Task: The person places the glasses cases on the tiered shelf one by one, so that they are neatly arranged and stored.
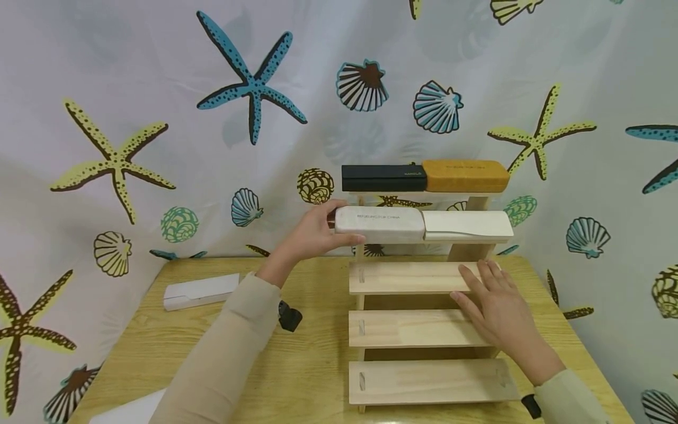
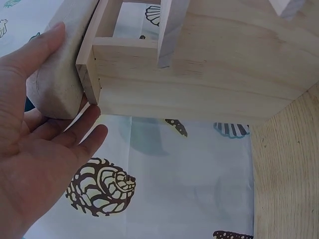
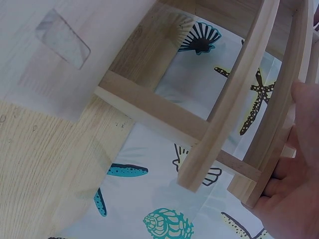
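Note:
A greyish-white glasses case [image 1: 379, 222] lies on the left half of the second shelf of a wooden rack [image 1: 424, 277]. My left hand [image 1: 312, 231] grips its left end, thumb along the front. In the left wrist view, the thumb presses one side of the case while the other fingers reach round its end beside the shelf tip. On the right, my right hand [image 1: 500, 303] rests on the third shelf near its end, fingers spread over the slat. The right wrist view shows this hand [image 3: 299, 184] against the rack's edge, most of it outside the frame.
A cream glasses case [image 1: 466, 225] sits right of the held one. Above them lie a black case [image 1: 384, 178] and a mustard-yellow case [image 1: 466, 176]. A white case [image 1: 201, 291] is on the table at left, with another white object [image 1: 129, 409] near the front. Behind hangs a patterned cloth [image 1: 296, 147].

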The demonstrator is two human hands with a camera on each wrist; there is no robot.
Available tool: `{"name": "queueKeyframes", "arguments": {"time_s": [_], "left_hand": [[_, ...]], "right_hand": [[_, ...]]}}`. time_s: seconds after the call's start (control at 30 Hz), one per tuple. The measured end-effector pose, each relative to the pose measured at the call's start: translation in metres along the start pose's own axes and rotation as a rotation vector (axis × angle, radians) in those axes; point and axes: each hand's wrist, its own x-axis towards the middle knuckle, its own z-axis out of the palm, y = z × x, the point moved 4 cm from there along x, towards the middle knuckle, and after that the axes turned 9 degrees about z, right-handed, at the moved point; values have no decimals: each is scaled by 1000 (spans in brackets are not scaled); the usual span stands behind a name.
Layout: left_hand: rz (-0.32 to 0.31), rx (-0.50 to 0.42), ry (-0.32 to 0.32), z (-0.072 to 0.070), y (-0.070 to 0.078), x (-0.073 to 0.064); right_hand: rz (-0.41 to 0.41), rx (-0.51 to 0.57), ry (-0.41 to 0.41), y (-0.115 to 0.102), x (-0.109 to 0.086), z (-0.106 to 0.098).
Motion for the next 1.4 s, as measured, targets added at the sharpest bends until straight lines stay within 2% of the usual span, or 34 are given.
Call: {"name": "queueKeyframes", "arguments": {"time_s": [0.47, 0.63, 1.13, 1.4], "left_hand": [[-12, 7, -4, 5, 0, 7], [-2, -26, -5, 7, 2, 8], [15, -103, 51, 9, -6, 5], [36, -96, 60, 11, -5, 8]], "right_hand": [[-15, 7, 29, -1, -1, -1], [-17, 5, 29, 0, 0, 0], [-12, 5, -2, -1, 2, -1], [0, 8, 5, 0, 1, -1]]}}
